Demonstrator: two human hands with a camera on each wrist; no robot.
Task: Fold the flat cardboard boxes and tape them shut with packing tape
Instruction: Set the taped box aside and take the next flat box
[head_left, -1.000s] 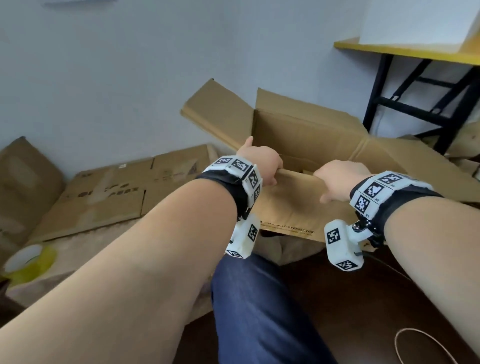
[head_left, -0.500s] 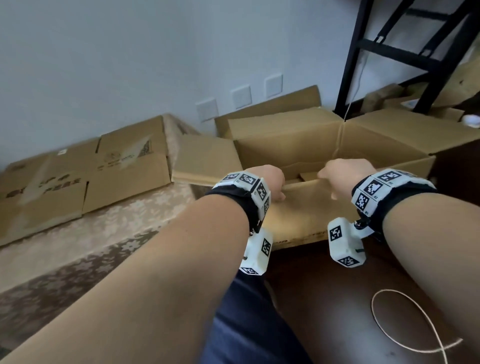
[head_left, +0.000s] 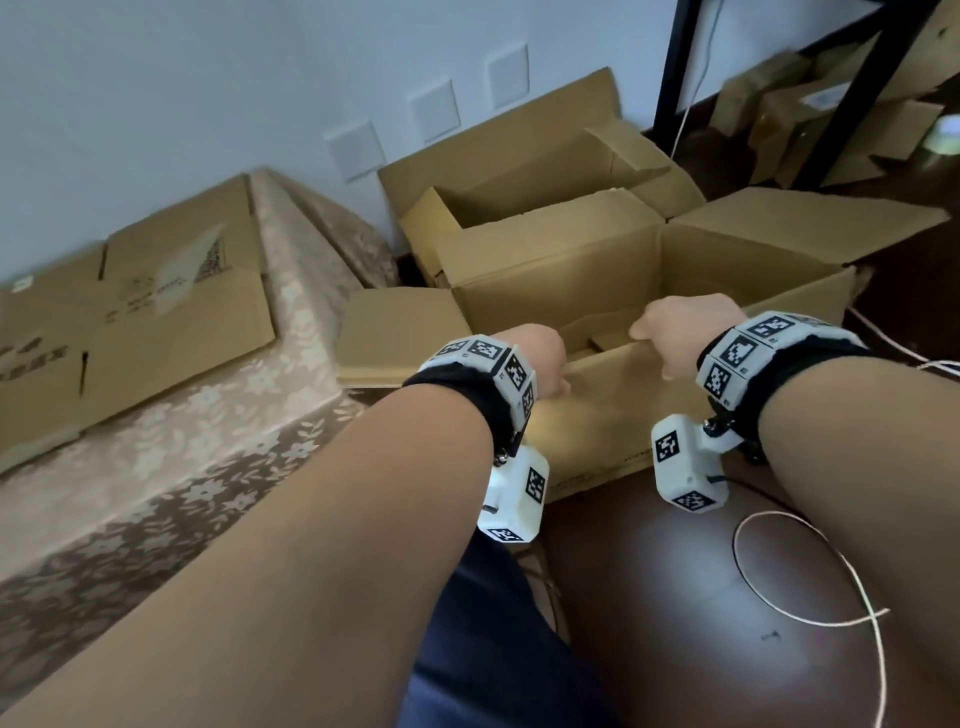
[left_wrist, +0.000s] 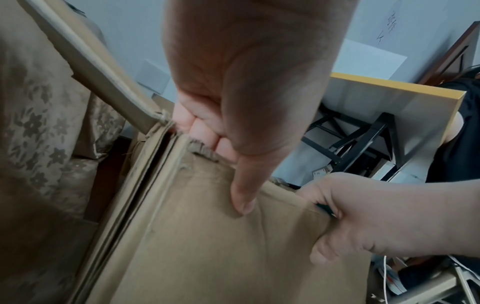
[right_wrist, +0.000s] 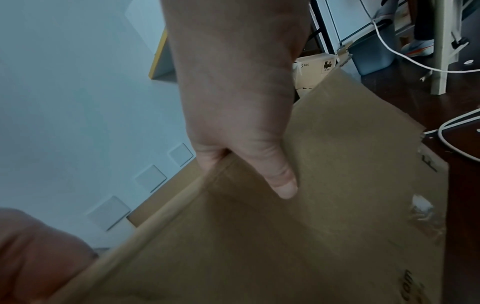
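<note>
An open brown cardboard box (head_left: 597, 280) stands on the dark floor in front of me, its side flaps spread outward. My left hand (head_left: 543, 361) grips the top edge of the near wall (head_left: 608, 415), thumb outside and fingers curled over inside. My right hand (head_left: 675, 332) grips the same edge a little to the right. In the left wrist view the left hand (left_wrist: 221, 164) pinches the cardboard near its corner, with the right hand (left_wrist: 363, 216) beside it. The right hand (right_wrist: 246, 164) has its thumb flat on the outer face. No tape roll is in view.
A second open box (head_left: 545, 171) stands behind, against the wall. Flat cardboard boxes (head_left: 156, 312) lie on a floral cloth (head_left: 260, 441) to the left. A black table leg (head_left: 670, 78) rises at the back right. A thin cable (head_left: 810, 618) loops on the floor by my leg.
The box has come down from a raised, tilted pose to stand on the floor with its opening up. Both hands have kept their grip on the near edge.
</note>
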